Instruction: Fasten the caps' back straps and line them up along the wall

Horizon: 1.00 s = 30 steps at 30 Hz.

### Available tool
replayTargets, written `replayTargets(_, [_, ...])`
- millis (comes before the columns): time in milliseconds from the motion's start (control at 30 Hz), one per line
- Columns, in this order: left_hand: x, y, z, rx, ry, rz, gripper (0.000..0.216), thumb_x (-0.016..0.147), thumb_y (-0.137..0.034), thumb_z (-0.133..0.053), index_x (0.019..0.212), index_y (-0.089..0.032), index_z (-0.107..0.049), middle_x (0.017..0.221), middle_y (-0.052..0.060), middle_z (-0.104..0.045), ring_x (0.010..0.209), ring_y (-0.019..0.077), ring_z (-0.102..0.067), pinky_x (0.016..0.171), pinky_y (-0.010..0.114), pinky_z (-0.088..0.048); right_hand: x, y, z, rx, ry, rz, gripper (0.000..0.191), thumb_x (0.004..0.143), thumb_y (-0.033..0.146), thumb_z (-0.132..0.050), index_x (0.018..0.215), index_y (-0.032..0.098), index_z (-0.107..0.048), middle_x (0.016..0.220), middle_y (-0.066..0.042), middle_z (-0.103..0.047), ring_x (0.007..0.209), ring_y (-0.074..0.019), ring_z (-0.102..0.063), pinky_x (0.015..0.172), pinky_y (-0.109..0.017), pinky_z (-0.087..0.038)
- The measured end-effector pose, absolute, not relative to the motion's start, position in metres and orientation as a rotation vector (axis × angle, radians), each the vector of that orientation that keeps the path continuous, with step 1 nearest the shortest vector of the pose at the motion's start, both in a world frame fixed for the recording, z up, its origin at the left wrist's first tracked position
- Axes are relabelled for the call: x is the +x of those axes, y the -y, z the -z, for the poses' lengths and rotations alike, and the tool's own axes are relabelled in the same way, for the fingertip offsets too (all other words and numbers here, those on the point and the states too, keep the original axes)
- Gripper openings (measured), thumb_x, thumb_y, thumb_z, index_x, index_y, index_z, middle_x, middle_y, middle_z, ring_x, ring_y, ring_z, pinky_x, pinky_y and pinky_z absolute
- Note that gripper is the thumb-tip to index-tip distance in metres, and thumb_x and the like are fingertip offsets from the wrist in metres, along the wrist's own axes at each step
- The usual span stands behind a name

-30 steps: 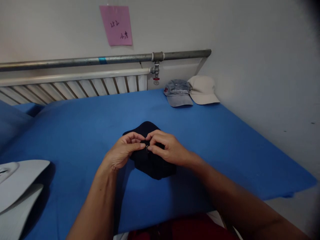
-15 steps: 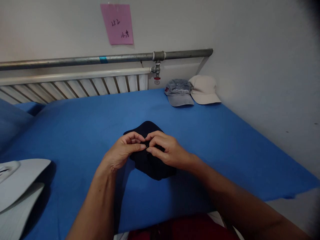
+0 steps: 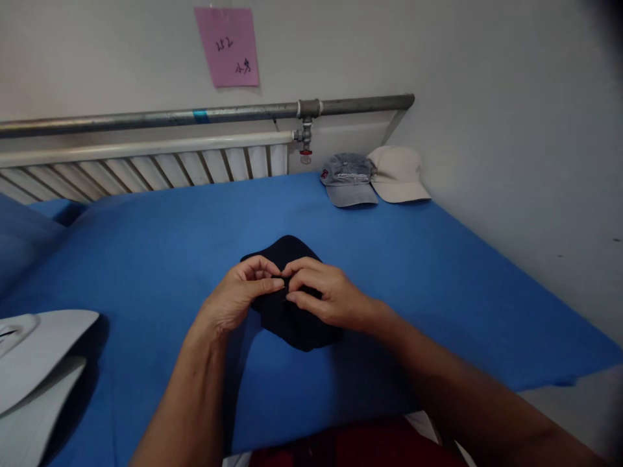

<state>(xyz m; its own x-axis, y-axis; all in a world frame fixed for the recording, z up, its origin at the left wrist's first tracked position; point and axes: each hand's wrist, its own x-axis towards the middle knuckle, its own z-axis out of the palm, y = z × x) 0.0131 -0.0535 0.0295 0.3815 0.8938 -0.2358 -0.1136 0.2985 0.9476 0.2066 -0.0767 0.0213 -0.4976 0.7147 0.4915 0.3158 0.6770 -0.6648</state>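
Observation:
A black cap [image 3: 302, 327] lies on the blue-covered table [image 3: 185, 233] in front of me, partly covered by my fingers. From its left side my left hand [image 3: 241, 285] pinches the cap with thumb and fingertips. My right hand [image 3: 326, 292] is closed on the cap from the right, its fingertips almost meeting those of the left. A tiny shiny spot shows on the cap between the two thumbs; what it is, I cannot make out.
At the back right sit a grey-blue cap [image 3: 348, 178] and a beige cap [image 3: 399, 175], side by side. White caps [image 3: 48, 353] lie at the left edge. Behind the table are a radiator [image 3: 195, 165], a metal pipe [image 3: 146, 120] and a red-handled valve [image 3: 305, 153].
The right thumb has shifted slightly down and away from the left thumb. Both hands stay on the black cap, which lies in the same place.

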Motion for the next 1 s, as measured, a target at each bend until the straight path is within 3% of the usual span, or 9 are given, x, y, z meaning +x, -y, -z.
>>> replayTargets(267, [0.002,0.053,-0.031,1.168,-0.856,-0.753,0.027,0.064,-0.015,-0.078,0.089,-0.021,-0.068,0.082,-0.002,-0.062,0.072,0.0085,-0.052,0.063,0.020,-0.038,0.207,0.075,-0.020,-0.843,2.060,-0.598,0.009,0.083,0.013,-0.059,0.075,0.018,-0.058,0.094,-0.006,-0.062,0.085,-0.0144,-0.061,0.077,-0.029,-0.050])
replayTargets(667, [0.008,0.055,-0.029,1.237,-0.953,-0.708,0.022,0.067,-0.018,-0.076,0.085,-0.018,-0.063,0.075,-0.004,-0.057,0.068,0.0071,-0.048,0.062,0.021,-0.035,0.200,0.081,-0.015,-0.829,2.089,-0.479,0.010,0.085,0.013,-0.053,0.075,0.017,-0.055,0.095,-0.008,-0.061,0.084,-0.0146,-0.059,0.074,-0.028,-0.051])
replayTargets(833, [0.008,0.056,-0.030,1.269,-0.912,-0.668,0.021,0.066,-0.015,-0.075,0.083,-0.018,-0.062,0.075,-0.004,-0.056,0.070,0.0077,-0.048,0.065,0.022,-0.037,0.195,0.084,-0.014,-0.873,2.185,-0.269,0.015,0.085,0.011,-0.047,0.073,0.015,-0.056,0.087,-0.009,-0.060,0.076,-0.0155,-0.058,0.067,-0.029,-0.050])
replayTargets(1000, [0.004,0.055,-0.031,1.213,-0.951,-0.690,0.022,0.066,-0.019,-0.078,0.082,-0.019,-0.064,0.070,-0.005,-0.054,0.065,0.0064,-0.045,0.061,0.020,-0.035,0.197,0.084,-0.014,-0.841,2.099,-0.438,0.012,0.088,0.018,-0.053,0.080,0.015,-0.061,0.097,-0.009,-0.061,0.087,-0.0158,-0.060,0.078,-0.030,-0.051])
